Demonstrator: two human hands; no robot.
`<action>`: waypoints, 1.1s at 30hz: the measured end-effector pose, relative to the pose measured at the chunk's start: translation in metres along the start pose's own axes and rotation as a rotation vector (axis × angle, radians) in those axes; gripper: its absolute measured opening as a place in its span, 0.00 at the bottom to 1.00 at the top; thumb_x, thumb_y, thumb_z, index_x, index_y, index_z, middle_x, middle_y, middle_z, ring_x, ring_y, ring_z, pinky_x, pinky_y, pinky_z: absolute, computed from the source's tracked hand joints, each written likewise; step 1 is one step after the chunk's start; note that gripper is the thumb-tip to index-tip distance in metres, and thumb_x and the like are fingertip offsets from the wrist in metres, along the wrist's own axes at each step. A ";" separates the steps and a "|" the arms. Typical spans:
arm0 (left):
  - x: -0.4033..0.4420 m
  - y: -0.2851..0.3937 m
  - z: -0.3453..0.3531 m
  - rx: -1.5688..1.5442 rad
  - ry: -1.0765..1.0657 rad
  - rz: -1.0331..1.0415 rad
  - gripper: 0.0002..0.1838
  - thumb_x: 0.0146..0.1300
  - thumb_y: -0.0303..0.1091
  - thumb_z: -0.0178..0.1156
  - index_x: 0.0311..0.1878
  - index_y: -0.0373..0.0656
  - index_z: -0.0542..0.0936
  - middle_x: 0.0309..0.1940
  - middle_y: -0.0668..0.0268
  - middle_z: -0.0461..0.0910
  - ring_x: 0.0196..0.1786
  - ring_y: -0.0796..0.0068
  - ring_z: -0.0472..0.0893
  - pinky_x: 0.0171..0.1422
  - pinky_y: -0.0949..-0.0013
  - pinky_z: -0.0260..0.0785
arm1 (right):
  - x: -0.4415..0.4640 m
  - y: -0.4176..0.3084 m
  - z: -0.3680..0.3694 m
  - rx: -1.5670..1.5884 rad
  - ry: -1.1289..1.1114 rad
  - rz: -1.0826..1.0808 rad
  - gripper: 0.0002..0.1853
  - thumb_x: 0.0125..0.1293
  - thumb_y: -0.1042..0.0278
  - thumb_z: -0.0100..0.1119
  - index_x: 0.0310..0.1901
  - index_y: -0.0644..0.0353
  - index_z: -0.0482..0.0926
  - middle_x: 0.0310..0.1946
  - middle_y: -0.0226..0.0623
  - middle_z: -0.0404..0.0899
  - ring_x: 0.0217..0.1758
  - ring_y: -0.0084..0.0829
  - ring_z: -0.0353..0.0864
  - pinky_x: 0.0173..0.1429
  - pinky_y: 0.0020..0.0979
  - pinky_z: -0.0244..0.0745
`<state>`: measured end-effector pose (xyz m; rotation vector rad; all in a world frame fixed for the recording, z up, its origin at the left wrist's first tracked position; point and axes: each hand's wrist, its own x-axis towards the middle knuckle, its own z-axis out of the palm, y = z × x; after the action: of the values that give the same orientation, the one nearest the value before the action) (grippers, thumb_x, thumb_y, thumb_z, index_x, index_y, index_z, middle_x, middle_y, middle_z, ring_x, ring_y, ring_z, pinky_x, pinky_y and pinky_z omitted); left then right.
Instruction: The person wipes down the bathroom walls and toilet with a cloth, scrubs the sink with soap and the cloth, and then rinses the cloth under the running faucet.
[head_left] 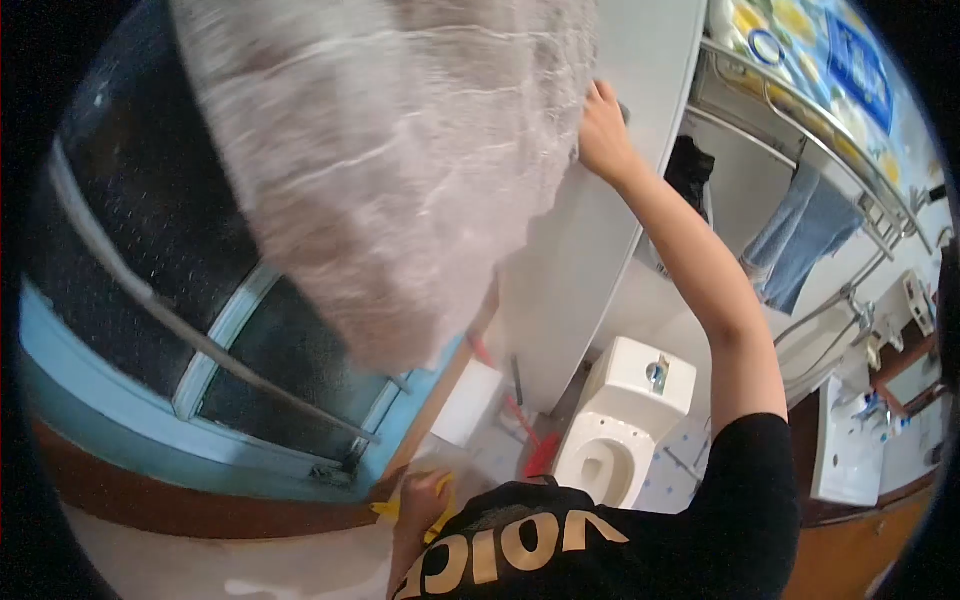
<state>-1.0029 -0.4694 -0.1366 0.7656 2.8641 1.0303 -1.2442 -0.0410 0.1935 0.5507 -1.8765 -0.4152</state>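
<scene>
My right hand (604,132) is raised at the top, closed on the right edge of a pale pinkish curtain (400,170). The curtain covers part of the dark window (290,350) with its light blue frame. My left hand (425,497) is low near my body, its fingers closed on a yellow cloth (441,515) that shows around them. Part of the cloth is hidden by the hand and my black shirt.
A white panel (560,260) stands beside the curtain. Below are a white toilet (625,425) and a red brush or broom (541,455). A metal rack (790,95), blue towel (800,235) and sink (848,450) are at right. A metal bar (240,365) crosses the window.
</scene>
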 end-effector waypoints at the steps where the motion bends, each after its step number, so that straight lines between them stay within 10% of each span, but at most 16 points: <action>1: 0.005 0.009 -0.002 -0.016 0.017 0.044 0.12 0.50 0.30 0.62 0.39 0.40 0.81 0.28 0.52 0.79 0.35 0.53 0.79 0.42 0.56 0.70 | 0.006 0.000 0.009 0.073 0.053 0.038 0.14 0.48 0.66 0.54 0.38 0.52 0.81 0.42 0.33 0.75 0.48 0.39 0.68 0.51 0.37 0.58; 6: 0.020 0.027 0.001 -0.031 -0.033 0.127 0.11 0.50 0.30 0.62 0.39 0.40 0.80 0.29 0.53 0.79 0.35 0.52 0.79 0.45 0.56 0.69 | -0.017 -0.058 0.036 0.286 0.274 0.140 0.16 0.51 0.64 0.53 0.43 0.53 0.78 0.44 0.33 0.74 0.50 0.37 0.68 0.52 0.37 0.58; 9: 0.016 0.044 -0.013 0.000 -0.050 0.084 0.11 0.52 0.32 0.60 0.40 0.40 0.80 0.31 0.53 0.80 0.36 0.52 0.78 0.46 0.55 0.69 | -0.077 -0.096 0.054 0.039 -0.205 -0.054 0.16 0.53 0.62 0.52 0.44 0.51 0.78 0.45 0.27 0.72 0.54 0.31 0.65 0.53 0.36 0.59; 17: -0.017 0.038 -0.027 0.129 -0.210 -0.027 0.15 0.56 0.35 0.57 0.45 0.40 0.79 0.35 0.53 0.80 0.40 0.51 0.77 0.49 0.54 0.66 | -0.195 -0.185 0.105 0.105 -0.534 -0.244 0.10 0.52 0.62 0.54 0.33 0.50 0.83 0.42 0.24 0.73 0.55 0.28 0.65 0.52 0.32 0.61; 33: 0.022 0.018 -0.001 0.120 -0.426 0.091 0.17 0.57 0.37 0.58 0.49 0.42 0.77 0.39 0.53 0.80 0.42 0.49 0.77 0.49 0.53 0.67 | -0.080 -0.103 0.075 0.041 -0.014 0.003 0.11 0.52 0.63 0.52 0.38 0.50 0.80 0.44 0.25 0.72 0.52 0.29 0.65 0.50 0.33 0.59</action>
<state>-1.0145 -0.4483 -0.1222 0.9931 2.5578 0.6100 -1.2711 -0.0807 0.0508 0.5730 -1.9022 -0.3802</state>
